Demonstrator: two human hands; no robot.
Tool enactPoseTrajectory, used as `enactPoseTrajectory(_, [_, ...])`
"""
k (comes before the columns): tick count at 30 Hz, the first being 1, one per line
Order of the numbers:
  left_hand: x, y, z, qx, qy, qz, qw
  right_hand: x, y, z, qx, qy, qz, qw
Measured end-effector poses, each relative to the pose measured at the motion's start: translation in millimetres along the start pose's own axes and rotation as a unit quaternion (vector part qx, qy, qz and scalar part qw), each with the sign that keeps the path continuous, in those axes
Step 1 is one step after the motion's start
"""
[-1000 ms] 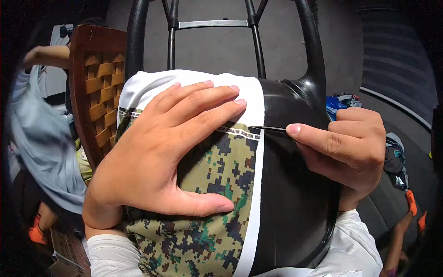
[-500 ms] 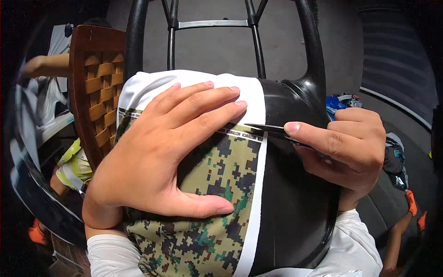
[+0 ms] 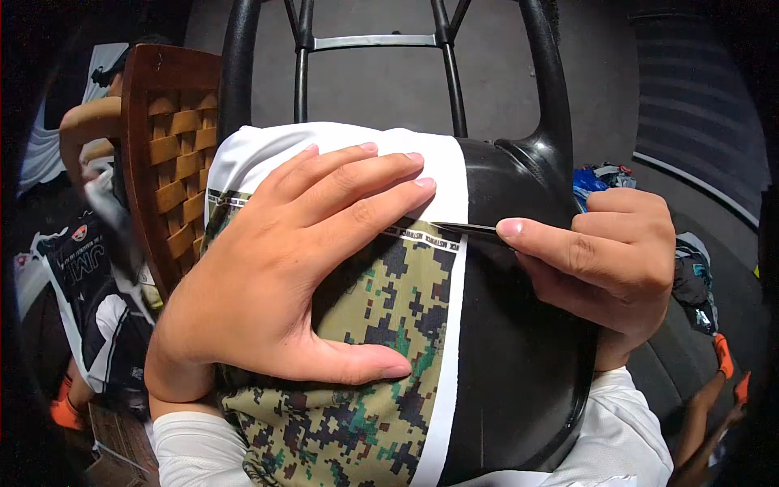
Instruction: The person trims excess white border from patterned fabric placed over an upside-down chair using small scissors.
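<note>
My left hand [image 3: 268, 268] lies spread and flat on a piece of fabric, its thumb apart from the fingers. The fabric has a green digital camouflage print [image 3: 398, 325], a white border [image 3: 381, 142] and a narrow strip of printed lettering [image 3: 426, 235]. It is draped over a black seat [image 3: 519, 365]. In my right hand [image 3: 600, 260], closed fingers grip a slim dark pointed tool [image 3: 471, 229]. Its tip touches or hovers just over the fabric above the lettering strip, near the right edge. The tool's rear part is hidden in the hand, so its exact kind cannot be made out.
A wooden chair with a woven back [image 3: 182, 162] stands at the left. Beyond it, a person's arm [image 3: 89, 122] is near a dark garment [image 3: 101, 284] with white markings. Bundled fabric [image 3: 604, 177] lies on the right, near another person's orange-clad foot [image 3: 722, 353].
My right hand and the pointed tool have shifted very slightly; my left hand stays in place. At the left, the other person's arm has moved and the dark garment has swung into clearer view.
</note>
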State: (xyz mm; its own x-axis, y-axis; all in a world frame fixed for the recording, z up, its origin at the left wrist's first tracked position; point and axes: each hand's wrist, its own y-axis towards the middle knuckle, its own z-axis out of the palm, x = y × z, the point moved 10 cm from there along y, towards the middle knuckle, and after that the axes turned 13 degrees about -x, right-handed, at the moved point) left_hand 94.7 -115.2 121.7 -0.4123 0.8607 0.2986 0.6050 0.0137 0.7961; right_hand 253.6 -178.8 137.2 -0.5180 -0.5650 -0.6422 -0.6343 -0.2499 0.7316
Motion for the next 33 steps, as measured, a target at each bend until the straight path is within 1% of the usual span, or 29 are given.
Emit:
enactPoseTrajectory(4, [1.0, -0.2, 0.0, 0.004, 0.002, -0.006, 1.000, 0.2, -0.7, 1.7, 0.015, -0.007, -0.005, 1.000])
enactPoseTrajectory(8, [3.5, 2.5, 0.7, 0.000, 0.004, 0.019, 1.000, -0.5, -1.2, -4.0, -0.035, 0.023, 0.026, 0.999])
enactPoseTrajectory(11, [6.8, 3.3, 4.1, 0.003, -0.017, 0.008, 1.000, -1.7, -11.4, -16.2, -0.029, 0.010, 0.035, 0.999])
enactPoseTrajectory(13, [13.2, 5.3, 5.3, 0.000, -0.036, -0.004, 0.999, -5.3, -18.6, -37.9, -0.096, 0.102, 0.043, 0.989])
enactPoseTrajectory(14, [16.2, 6.8, 8.8, 0.001, -0.037, -0.002, 0.999, -5.5, -23.3, -37.7, -0.096, 0.100, 0.044, 0.989])
enactPoseTrajectory(18, [18.6, 22.8, 33.5, 0.038, -0.147, -0.007, 0.988, -24.0, -51.7, -43.7, -0.141, 0.166, 0.135, 0.967])
enactPoseTrajectory(19, [17.7, 27.9, 34.7, 0.039, -0.147, -0.004, 0.988, -29.1, -56.5, -46.2, -0.150, 0.182, 0.156, 0.959])
enactPoseTrajectory(23, [5.9, 43.7, 36.4, -0.013, -0.089, 0.100, 0.991, -59.5, -84.1, -43.5, -0.187, 0.250, 0.235, 0.920])
enactPoseTrajectory(24, [1.6, 44.9, 37.6, -0.014, -0.089, 0.102, 0.991, -62.6, -87.6, -45.2, -0.188, 0.249, 0.235, 0.921])
enactPoseTrajectory(28, [-2.6, 51.3, 27.4, -0.043, -0.091, 0.056, 0.993, -70.3, -84.6, -43.3, -0.164, 0.355, 0.223, 0.893])
enactPoseTrajectory(29, [-7.0, 54.5, 20.5, -0.078, -0.071, 0.101, 0.989, -72.9, -80.3, -44.0, -0.163, 0.355, 0.224, 0.893])
enactPoseTrajectory(30, [-9.4, 60.3, 15.1, -0.112, -0.050, 0.144, 0.982, -77.0, -76.5, -42.1, -0.160, 0.416, 0.240, 0.863])
enactPoseTrajectory(33, [8.1, 95.5, 20.8, -0.125, -0.030, 0.133, 0.983, -83.2, -73.4, -33.1, -0.150, 0.584, 0.282, 0.746])
